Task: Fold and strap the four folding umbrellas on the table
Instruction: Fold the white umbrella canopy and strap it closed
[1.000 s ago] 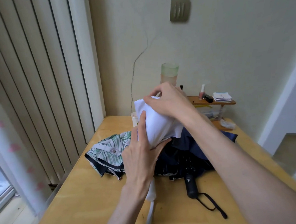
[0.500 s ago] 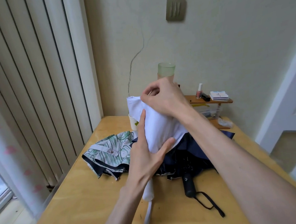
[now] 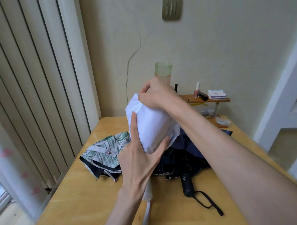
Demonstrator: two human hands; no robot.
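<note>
— What do we have nearest us?

— The white umbrella's [image 3: 152, 124] pale handle end, hanging low under the left wrist just above the yellow worktop [image 3: 76, 198]. Above it, the left hand [image 3: 137, 165] presses on the bunched white canopy. Its forefinger lies straight up the left side and its thumb is spread out against the lower right.

— And the other fingers of that hand?

— We can't see them; the cloth probably hides them.

— What lies beside it?

— To the right, the black handle [image 3: 187, 184] of a navy umbrella [image 3: 189, 150] rests on the worktop, with its wrist strap [image 3: 208, 203] trailing towards us. Its dark canopy is heaped loose behind the white one. To the left, a green leaf-print umbrella [image 3: 106, 150] lies crumpled and unstrapped, touching the navy heap.

— So the white one is off the worktop?

— Yes, we see it held up, tilted, between both hands. The right hand [image 3: 158, 94] is at the top, its fingers curled and pinching a fold of white cloth.

— And farther back?

— A green cup [image 3: 163, 70] shows behind that hand. To the right, a small wooden shelf [image 3: 208, 100] against the wall carries a nail polish bottle [image 3: 196, 90].
</note>
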